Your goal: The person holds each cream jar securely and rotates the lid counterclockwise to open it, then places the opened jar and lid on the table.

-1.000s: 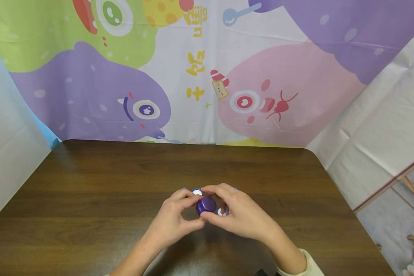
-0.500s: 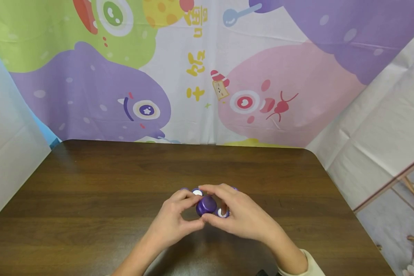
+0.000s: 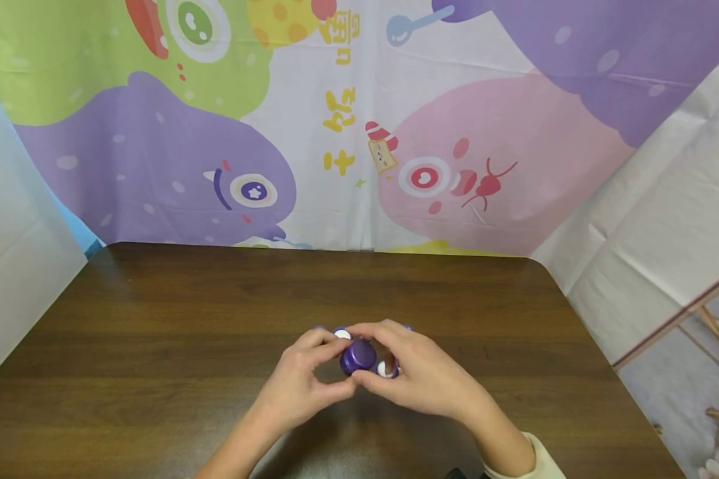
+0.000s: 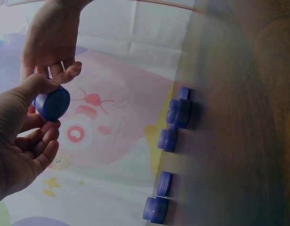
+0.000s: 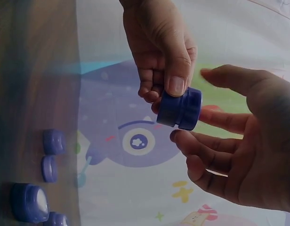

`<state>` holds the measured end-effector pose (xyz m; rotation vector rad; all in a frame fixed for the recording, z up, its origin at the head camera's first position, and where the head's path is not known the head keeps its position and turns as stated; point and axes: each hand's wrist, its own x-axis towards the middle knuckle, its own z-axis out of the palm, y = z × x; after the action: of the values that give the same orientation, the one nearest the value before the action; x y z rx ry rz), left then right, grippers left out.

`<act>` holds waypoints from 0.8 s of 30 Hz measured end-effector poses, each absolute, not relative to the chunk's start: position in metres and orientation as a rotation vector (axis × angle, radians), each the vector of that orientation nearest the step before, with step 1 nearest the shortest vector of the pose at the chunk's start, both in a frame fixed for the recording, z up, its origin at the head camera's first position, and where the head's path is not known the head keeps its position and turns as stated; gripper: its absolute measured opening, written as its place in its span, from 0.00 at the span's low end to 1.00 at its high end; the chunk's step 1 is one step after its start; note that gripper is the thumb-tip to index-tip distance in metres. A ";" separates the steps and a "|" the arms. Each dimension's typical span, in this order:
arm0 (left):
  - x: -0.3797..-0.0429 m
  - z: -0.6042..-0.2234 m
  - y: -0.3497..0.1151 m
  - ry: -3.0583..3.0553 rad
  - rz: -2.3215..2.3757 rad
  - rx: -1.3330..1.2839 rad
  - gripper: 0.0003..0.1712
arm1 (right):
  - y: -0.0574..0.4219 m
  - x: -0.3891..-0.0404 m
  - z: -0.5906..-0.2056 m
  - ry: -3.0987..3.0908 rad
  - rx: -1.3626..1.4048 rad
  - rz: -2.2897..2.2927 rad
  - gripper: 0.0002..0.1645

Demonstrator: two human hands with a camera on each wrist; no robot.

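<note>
Between my two hands a small purple jar (image 3: 358,358) with a wide purple lid (image 5: 192,109) is held up above the table. My left hand (image 3: 299,372) grips its body, thumb along one side, as the right wrist view shows. My right hand (image 3: 419,366) is around the lid end with loosely spread fingers. In the right wrist view its thumb stands apart from the lid, while the index and middle fingertips are right at the lid's edge. Behind the hands, partly hidden, are a white-topped jar (image 3: 342,334) and another white-topped jar (image 3: 386,369).
On the brown wooden table (image 3: 186,313), several purple jars and lids stand beyond the hands, including a lid (image 4: 165,183) and a jar (image 4: 156,210). A cartoon-printed cloth (image 3: 311,166) hangs at the table's back edge, with white cloth at both sides.
My right fingers have shifted slightly around the lid, and more of the white-topped jar beside them shows. My left hand keeps its grip on the jar, almost still.
</note>
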<state>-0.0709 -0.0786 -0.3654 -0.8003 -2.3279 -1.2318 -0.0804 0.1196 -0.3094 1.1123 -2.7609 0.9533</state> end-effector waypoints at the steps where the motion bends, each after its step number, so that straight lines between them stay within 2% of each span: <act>1: -0.071 -0.365 -0.079 -2.332 -1.230 -0.796 0.22 | 0.119 -0.081 -0.309 -2.765 1.094 0.978 0.24; 7: -0.070 -0.366 -0.079 -2.322 -1.222 -0.807 0.22 | 0.119 -0.082 -0.309 -2.753 1.105 1.015 0.18; 15: -0.071 -0.367 -0.079 -2.306 -1.229 -0.810 0.23 | 0.120 -0.081 -0.309 -2.712 1.185 0.954 0.25; 20: -0.071 -0.366 -0.078 -2.300 -1.211 -0.807 0.22 | 0.119 -0.081 -0.308 -2.744 1.106 1.008 0.22; 24: -0.073 -0.368 -0.078 -2.276 -1.197 -0.828 0.22 | 0.120 -0.081 -0.308 -2.732 1.171 0.929 0.19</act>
<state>-0.0728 -0.0784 -0.3677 -0.8277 -2.2764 -1.1975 -0.0815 0.1198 -0.3083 1.1712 -2.7321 0.9290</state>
